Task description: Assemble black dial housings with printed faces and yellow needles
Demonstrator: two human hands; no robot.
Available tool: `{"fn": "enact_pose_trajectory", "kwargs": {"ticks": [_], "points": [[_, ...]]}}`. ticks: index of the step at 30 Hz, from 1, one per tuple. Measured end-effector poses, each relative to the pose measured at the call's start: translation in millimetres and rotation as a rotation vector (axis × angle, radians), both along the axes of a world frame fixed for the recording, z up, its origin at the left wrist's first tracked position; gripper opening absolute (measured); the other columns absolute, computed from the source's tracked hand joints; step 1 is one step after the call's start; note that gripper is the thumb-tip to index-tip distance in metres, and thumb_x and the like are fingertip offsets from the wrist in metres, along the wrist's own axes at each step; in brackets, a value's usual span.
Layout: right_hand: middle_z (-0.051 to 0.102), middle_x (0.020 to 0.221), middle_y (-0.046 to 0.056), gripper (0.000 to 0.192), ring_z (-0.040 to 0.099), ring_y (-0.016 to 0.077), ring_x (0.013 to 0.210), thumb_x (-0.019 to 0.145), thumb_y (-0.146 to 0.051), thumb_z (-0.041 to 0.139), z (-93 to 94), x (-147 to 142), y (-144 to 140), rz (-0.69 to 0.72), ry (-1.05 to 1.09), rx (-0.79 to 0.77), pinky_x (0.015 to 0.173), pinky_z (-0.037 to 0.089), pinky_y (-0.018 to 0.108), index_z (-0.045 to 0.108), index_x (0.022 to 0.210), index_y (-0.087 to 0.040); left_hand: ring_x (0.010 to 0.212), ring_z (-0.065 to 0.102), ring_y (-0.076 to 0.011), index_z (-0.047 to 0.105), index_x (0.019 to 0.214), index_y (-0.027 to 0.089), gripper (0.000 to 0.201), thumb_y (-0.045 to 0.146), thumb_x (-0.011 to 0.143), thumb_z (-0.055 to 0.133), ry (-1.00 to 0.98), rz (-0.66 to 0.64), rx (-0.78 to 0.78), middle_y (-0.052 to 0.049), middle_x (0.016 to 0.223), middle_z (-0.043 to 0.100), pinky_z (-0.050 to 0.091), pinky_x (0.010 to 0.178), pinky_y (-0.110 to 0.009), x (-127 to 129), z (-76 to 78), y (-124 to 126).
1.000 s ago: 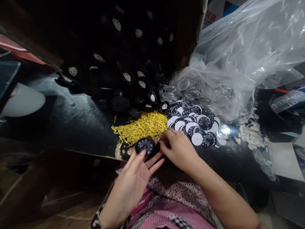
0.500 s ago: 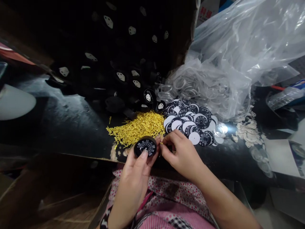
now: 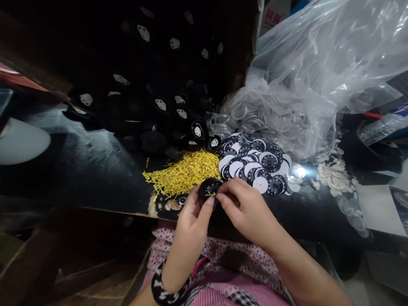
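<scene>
Between my two hands is a small round black gauge (image 3: 208, 186) with white numbers on its dial. My left hand (image 3: 195, 214) is closed around its lower left side, the thumb at the front edge of the dial. A yellow pointer (image 3: 210, 194) lies across the face. My right hand (image 3: 240, 199) pinches at the pointer's right end, fingertips against the gauge's right side. Just beyond the hands are a heap of yellow pointers (image 3: 185, 172) and a pile of black and white dial discs (image 3: 251, 161).
Black gauge housings (image 3: 198, 129) with pale plates fill a dark open box behind. Clear rings (image 3: 248, 114) spill from a plastic bag (image 3: 306, 80). Flat beige pieces (image 3: 334, 174) and a white box (image 3: 376, 210) lie to the right. A white cup-like object (image 3: 24, 142) is at the left.
My left hand has brought the gauge rightward and slightly up to my right hand. The yellow pointer, earlier apart in my right fingertips, is now over the dial.
</scene>
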State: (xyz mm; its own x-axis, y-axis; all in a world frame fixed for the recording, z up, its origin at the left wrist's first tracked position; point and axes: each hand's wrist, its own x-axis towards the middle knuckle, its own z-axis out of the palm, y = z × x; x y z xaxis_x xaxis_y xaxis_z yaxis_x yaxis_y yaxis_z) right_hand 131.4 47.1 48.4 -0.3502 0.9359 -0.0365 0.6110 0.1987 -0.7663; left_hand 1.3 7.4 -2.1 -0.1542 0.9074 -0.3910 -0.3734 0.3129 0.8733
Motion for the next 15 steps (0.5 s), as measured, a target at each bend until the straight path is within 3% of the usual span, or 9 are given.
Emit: {"fn": "enact_pose_trajectory", "kwargs": {"ticks": [9,12,15], "points": [[0.060,0.074,-0.001,0.015,0.054,0.0121,0.065,0.091,-0.015,0.055,1.1,-2.1,-8.5,-0.023,0.080,-0.019,0.064,0.041,0.025,0.055,0.077,-0.020,0.096,0.070,-0.0252,0.067,0.099,0.023,0.024,0.030,0.077,0.072,0.260,-0.019,0.031,-0.004,0.102,0.074,0.054,0.086,-0.032,-9.3,21.3,-0.4],[0.057,0.067,-0.003,0.016,0.050,0.0111,0.059,0.091,-0.015,0.054,1.9,-4.5,-12.5,-0.039,0.089,-0.027,0.061,0.039,0.025,0.054,0.076,-0.020,0.102,0.069,-0.0257,0.069,0.098,0.024,0.020,0.027,0.079,0.070,0.313,-0.028,0.067,-0.003,0.104,0.074,0.053,0.091,-0.032,-10.8,23.3,-1.3],[0.053,0.061,-0.004,0.023,0.048,0.0108,0.056,0.088,-0.017,0.057,4.8,-4.2,-11.7,-0.050,0.056,-0.028,0.059,0.038,0.025,0.050,0.067,-0.020,0.111,0.065,-0.0290,0.071,0.099,0.024,0.024,0.027,0.075,0.073,0.225,-0.046,0.027,-0.004,0.108,0.074,0.051,0.096,-0.035,-13.3,22.2,0.8]]}}
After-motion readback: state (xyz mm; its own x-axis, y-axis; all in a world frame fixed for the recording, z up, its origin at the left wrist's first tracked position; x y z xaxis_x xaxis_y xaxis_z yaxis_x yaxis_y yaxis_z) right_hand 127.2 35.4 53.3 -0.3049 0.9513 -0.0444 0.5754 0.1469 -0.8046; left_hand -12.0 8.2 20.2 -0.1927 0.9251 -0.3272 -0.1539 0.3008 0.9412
